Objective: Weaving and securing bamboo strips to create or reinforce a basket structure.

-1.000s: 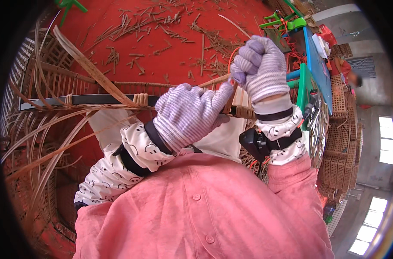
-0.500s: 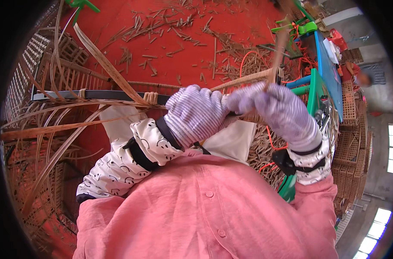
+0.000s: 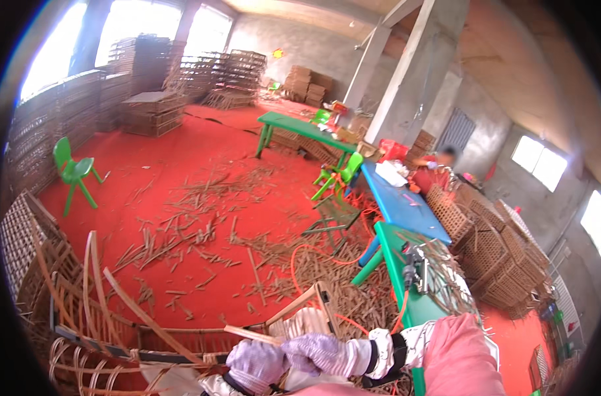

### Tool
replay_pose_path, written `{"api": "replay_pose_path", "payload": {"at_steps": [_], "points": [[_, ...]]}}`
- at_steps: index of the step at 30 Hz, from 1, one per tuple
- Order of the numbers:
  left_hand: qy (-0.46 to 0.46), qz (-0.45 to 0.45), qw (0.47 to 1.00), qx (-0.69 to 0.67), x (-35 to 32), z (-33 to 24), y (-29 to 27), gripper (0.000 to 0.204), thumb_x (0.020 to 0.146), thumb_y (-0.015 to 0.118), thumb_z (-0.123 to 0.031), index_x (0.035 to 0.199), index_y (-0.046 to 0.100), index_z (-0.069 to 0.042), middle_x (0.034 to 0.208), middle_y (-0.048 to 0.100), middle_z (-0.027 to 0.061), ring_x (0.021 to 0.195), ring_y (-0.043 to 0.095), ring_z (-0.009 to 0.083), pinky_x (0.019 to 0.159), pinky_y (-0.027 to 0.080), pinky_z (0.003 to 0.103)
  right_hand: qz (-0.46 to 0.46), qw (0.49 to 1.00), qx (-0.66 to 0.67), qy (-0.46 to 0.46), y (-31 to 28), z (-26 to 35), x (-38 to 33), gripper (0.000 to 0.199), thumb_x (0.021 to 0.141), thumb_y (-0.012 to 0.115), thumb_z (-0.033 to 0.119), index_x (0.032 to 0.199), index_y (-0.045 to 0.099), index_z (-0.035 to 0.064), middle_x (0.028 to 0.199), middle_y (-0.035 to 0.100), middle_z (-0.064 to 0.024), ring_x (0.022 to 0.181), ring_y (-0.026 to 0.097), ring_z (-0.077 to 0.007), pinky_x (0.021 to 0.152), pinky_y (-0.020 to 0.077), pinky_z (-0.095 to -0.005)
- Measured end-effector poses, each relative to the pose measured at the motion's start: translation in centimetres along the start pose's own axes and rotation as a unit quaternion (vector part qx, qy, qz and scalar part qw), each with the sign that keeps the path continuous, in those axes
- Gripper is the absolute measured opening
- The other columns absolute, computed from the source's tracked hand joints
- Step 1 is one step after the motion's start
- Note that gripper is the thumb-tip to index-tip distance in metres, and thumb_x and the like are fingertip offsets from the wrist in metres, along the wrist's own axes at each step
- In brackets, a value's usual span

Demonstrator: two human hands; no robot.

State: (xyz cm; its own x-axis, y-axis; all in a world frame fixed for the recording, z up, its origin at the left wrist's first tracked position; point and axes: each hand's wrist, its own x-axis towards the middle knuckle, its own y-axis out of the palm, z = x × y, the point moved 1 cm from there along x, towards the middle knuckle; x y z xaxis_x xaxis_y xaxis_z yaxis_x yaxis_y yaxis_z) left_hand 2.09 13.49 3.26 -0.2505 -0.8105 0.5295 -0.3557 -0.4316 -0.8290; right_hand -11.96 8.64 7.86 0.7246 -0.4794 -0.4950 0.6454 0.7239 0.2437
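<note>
Both my hands wear striped lilac-and-white knit gloves and meet low in the picture, close together. My left hand is a closed fist over the edge of a long wicker frame; what lies inside its fingers is hidden. My right hand is closed beside it, at the end of a flat pale rattan strip that slants up to the left. The wicker frame, with a dark rim, stretches away to the left across my lap. Several long loose strips stand up out of it. A woven end piece rises just beyond my right hand.
Cut strip scraps litter the red floor. On my right is a green table with a power tool, then a blue table. A person sits behind it, near stacked wicker baskets. Orange cord crosses the scraps.
My view has tilted up from my lap to the room. The right hand has come down and in against the left; the strip that blurred upward beside it now points left.
</note>
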Motion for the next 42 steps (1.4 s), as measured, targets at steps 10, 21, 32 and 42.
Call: {"api": "replay_pose_path", "payload": {"at_steps": [10,21,32,42], "points": [[-0.013,0.032,0.997,0.064,0.2,1.1,1.0,0.029,0.074,0.056,-0.04,0.06,0.052,-0.014,0.049,0.048,0.0058,0.047,0.051,0.0213,0.041,0.039,0.037,-0.043,0.772,-0.562,-0.294,0.5,2.5,0.0,0.015,0.079,0.055,0.008,0.093,0.058,0.004,0.077,0.059,-0.0124,0.073,0.058,-0.0294,0.064,0.0467,-0.0375],[-0.046,0.048,0.997,-0.029,0.7,1.2,-0.2,0.018,0.073,0.056,-0.03,0.069,0.055,-0.012,0.061,0.056,0.004,0.056,0.056,0.0196,0.052,0.042,0.035,-0.021,0.737,-0.569,-0.364,2.4,7.2,-0.7,0.018,0.083,0.051,0.017,0.069,0.052,0.0058,0.052,0.047,-0.0054,0.04,0.045,-0.0162,0.038,0.0355,-0.0292],[0.001,-0.098,0.994,-0.04,0.9,1.5,0.1,0.042,0.066,0.07,-0.04,0.091,0.059,-0.009,0.064,0.057,0.0044,0.055,0.056,0.0219,0.052,0.043,0.035,-0.124,0.992,0.025,-0.027,0.2,7.1,5.2,0.034,0.087,0.046,0.025,0.056,0.037,0.0126,0.045,0.031,0.0022,0.036,0.029,-0.0095,0.033,0.0236,-0.0254],[-0.028,0.05,0.994,-0.093,1.9,1.2,-0.2,0.027,0.066,0.068,-0.016,0.092,0.061,-0.013,0.084,0.06,0.0034,0.073,0.061,0.0246,0.061,0.047,0.034,-0.136,0.988,0.004,0.07,-5.2,4.5,9.4,0.021,0.084,0.05,0.026,0.075,0.051,0.0064,0.059,0.05,-0.0042,0.052,0.052,-0.0184,0.039,0.0394,-0.03]]}}
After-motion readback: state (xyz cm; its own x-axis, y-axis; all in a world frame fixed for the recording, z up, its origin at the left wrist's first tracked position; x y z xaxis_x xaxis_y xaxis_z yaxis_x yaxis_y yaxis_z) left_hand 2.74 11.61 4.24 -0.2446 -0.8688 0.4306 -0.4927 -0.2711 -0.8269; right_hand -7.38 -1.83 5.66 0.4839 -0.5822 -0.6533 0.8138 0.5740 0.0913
